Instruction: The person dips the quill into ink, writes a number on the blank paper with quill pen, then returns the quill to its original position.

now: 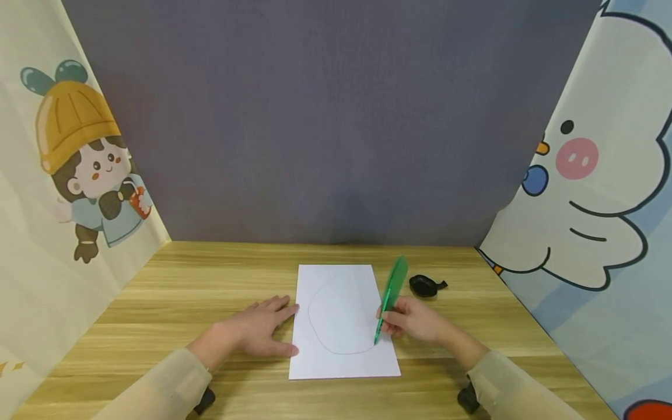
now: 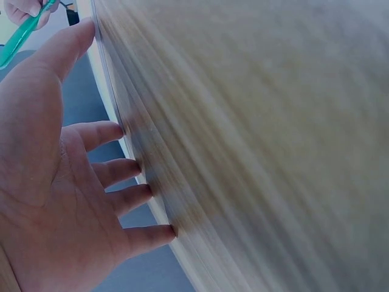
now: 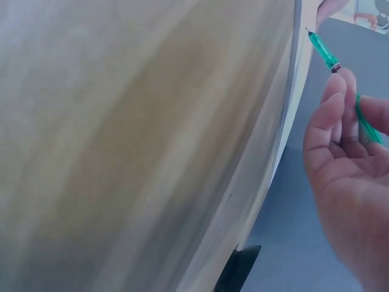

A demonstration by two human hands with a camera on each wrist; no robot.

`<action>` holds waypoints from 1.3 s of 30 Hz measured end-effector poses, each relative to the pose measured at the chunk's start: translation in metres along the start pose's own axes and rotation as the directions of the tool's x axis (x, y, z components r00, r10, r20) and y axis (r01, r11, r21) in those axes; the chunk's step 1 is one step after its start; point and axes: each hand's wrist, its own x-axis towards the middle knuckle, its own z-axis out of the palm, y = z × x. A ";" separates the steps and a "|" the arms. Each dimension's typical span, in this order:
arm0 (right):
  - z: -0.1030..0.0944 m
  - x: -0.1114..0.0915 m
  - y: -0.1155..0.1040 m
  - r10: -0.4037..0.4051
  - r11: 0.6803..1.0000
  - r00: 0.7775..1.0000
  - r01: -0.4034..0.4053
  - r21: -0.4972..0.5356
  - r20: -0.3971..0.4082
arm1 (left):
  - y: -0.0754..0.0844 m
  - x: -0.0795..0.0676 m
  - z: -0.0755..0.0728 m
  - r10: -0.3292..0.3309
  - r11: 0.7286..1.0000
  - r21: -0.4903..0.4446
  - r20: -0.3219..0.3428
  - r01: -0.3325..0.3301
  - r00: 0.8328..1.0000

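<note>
A white sheet of paper (image 1: 343, 309) lies on the wooden table, with a thin curved line (image 1: 315, 333) running down its left part and along the bottom. My right hand (image 1: 417, 321) pinches a green pen (image 1: 394, 284) with a broad, leaf-shaped top, tilted slightly. The pen's tip is at the line's lower right end. In the right wrist view, the fingers of the right hand (image 3: 349, 161) close around the pen's clear green barrel (image 3: 324, 52). My left hand (image 1: 262, 328) rests flat with spread fingers, thumb and fingertips at the paper's left edge.
Beyond the right hand lies a small black object (image 1: 424, 286) with a short tab; its kind is unclear. A dark grey panel (image 1: 331, 128) stands behind the table (image 1: 210, 280). Cartoon-printed sheets (image 1: 588, 245) flank both sides.
</note>
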 end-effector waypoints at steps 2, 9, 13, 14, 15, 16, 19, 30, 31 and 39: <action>-0.001 0.000 0.002 -0.001 1.000 1.000 0.001 0.002 -0.005 | 0.000 0.000 0.000 0.001 1.000 0.000 -0.001 -0.001 1.000; -0.006 0.001 0.004 0.013 1.000 1.000 -0.013 0.007 -0.026 | -0.002 0.001 0.001 0.002 1.000 0.001 -0.003 -0.002 1.000; -0.009 0.003 0.005 0.016 1.000 0.999 -0.017 -0.016 -0.041 | -0.002 0.001 0.002 0.000 1.000 -0.001 -0.001 0.000 1.000; -0.009 0.003 0.005 0.017 0.999 0.999 -0.019 -0.026 -0.045 | -0.002 0.001 0.002 0.000 1.000 -0.002 -0.001 0.000 1.000; -0.010 0.004 0.005 0.020 0.999 0.999 -0.021 -0.032 -0.048 | -0.002 0.000 0.002 0.000 1.000 -0.003 -0.001 0.000 1.000; -0.011 0.004 0.005 0.021 0.999 0.998 -0.023 -0.039 -0.053 | -0.002 0.000 0.002 0.000 1.000 -0.003 -0.002 0.000 1.000; -0.013 0.006 0.007 0.031 0.998 0.998 -0.034 -0.045 -0.060 | -0.002 0.000 0.001 0.001 1.000 -0.007 -0.001 -0.001 1.000; -0.021 0.011 0.010 0.046 0.997 0.993 -0.052 -0.057 -0.107 | -0.002 0.001 0.001 0.005 1.000 -0.010 -0.007 -0.005 1.000; -0.022 0.012 0.011 0.048 0.997 0.992 -0.056 -0.061 -0.115 | -0.001 0.001 0.000 0.004 1.000 -0.009 -0.007 -0.004 1.000; -0.025 0.017 0.014 0.078 0.993 0.982 -0.091 -0.071 -0.169 | 0.000 0.001 0.000 0.001 1.000 -0.009 -0.005 -0.001 1.000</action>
